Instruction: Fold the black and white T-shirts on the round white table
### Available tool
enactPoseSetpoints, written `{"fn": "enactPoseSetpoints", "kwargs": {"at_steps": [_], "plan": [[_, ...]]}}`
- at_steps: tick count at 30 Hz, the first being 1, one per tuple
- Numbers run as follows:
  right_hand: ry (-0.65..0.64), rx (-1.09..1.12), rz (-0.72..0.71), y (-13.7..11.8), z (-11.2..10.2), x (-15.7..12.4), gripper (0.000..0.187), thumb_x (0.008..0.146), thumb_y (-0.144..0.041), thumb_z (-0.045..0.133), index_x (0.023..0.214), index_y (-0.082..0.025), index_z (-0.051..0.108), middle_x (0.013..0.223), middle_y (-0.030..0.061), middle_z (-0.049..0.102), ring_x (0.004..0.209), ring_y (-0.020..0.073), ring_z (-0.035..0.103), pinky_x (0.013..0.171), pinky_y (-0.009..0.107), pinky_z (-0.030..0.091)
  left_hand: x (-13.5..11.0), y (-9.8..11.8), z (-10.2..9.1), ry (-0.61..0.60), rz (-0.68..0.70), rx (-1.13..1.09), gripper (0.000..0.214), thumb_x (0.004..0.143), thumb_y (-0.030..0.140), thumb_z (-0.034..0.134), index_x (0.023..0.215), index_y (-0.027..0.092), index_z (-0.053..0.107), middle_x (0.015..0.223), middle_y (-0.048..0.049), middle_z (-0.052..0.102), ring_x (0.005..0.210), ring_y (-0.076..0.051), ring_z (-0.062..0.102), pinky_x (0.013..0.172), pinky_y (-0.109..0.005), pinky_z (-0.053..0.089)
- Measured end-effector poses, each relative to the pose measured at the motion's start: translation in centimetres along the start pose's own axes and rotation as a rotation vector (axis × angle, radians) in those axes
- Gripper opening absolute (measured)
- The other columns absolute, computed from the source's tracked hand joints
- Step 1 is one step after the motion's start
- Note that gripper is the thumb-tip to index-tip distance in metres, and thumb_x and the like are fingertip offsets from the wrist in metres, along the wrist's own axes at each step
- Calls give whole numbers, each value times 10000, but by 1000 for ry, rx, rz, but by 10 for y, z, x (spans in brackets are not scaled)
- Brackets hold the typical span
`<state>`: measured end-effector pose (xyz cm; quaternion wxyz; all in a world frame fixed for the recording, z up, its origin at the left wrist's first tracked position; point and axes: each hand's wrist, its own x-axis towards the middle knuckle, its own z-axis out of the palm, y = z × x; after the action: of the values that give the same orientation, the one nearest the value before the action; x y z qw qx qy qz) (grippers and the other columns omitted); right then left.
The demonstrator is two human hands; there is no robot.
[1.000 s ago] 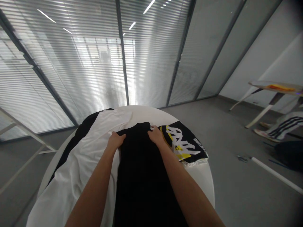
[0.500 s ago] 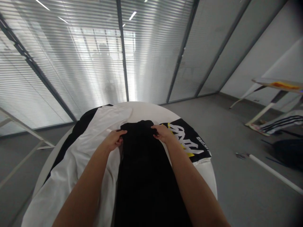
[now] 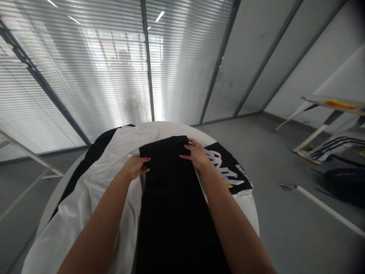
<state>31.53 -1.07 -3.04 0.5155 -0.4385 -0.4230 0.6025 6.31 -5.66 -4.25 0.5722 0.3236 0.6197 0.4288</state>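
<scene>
Black cloth (image 3: 173,205) right down the middle, lying on the round bench (image 3: 167,128), its long axis running from the far end straight back toward the body and out of view at the bottom. Both hands are up at that far short end, one on each long side, facing each other across the width. Left hand (image 3: 135,166) sits on the left edge, just nearer than the far left corner, thumb on top, fingers angled inward. Right hand (image 3: 199,155) is a touch farther out, right up by the far right corner, its thumb and fingers parted over the dark surface. So it's the right that is closer to the far end, and that end slants slightly, its left corner nearer the body than its right. Are they pinching? Cannot tell: the visible fingers on each hand stand apart and touch the cloth, but whatever is tucked beneath is hidden. Nearly all the cloth's length lies on the near side of the fingers, between the two forearms. White cloth (image 3: 102,182) lies rumpled along the left, under the left forearm; printed cloth (image 3: 228,171) lies off to the right, partly behind the right forearm.
</scene>
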Motion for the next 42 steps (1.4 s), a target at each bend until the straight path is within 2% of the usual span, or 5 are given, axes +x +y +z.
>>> {"fn": "enactPoseSetpoints", "kwargs": {"at_steps": [13,19,26,33,42], "plan": [[-163,233,-192,15,-16,10,177,519,-115,596,658,-199,667,666,-29,625,752,163,600,740,292,475,6,1,-16,-53,561,-234,168,535,119,656,693,172,632,751,13,634,770,-134,601,761,-283,516],[-398,-282,-161,8,-41,5,311,508,-143,473,682,-183,727,871,44,719,982,247,616,862,343,454,3,3,-44,-314,582,172,193,586,171,507,687,165,672,949,-85,710,967,-245,627,873,-376,475],[-227,-821,-312,-14,-30,2,411,744,-157,455,1073,-163,703,1114,75,695,1073,216,603,984,368,417,-14,27,-32,103,763,771,322,833,311,430,949,183,702,1017,-57,700,1032,-232,610,990,-392,421],[-225,-1385,-297,46,20,-9,537,981,-436,313,1485,-254,341,1532,74,349,1432,294,222,1134,547,164,-6,-30,28,142,859,1347,517,957,405,326,1402,182,464,1442,-118,480,1365,-292,365,1123,-499,243],[-168,-1579,-234,61,12,-9,599,966,-584,244,1474,-283,347,1539,66,330,1414,331,224,1106,579,150,6,-40,16,160,765,1445,598,956,517,262,1393,171,478,1384,-126,536,1296,-282,439,1084,-458,270]]}}
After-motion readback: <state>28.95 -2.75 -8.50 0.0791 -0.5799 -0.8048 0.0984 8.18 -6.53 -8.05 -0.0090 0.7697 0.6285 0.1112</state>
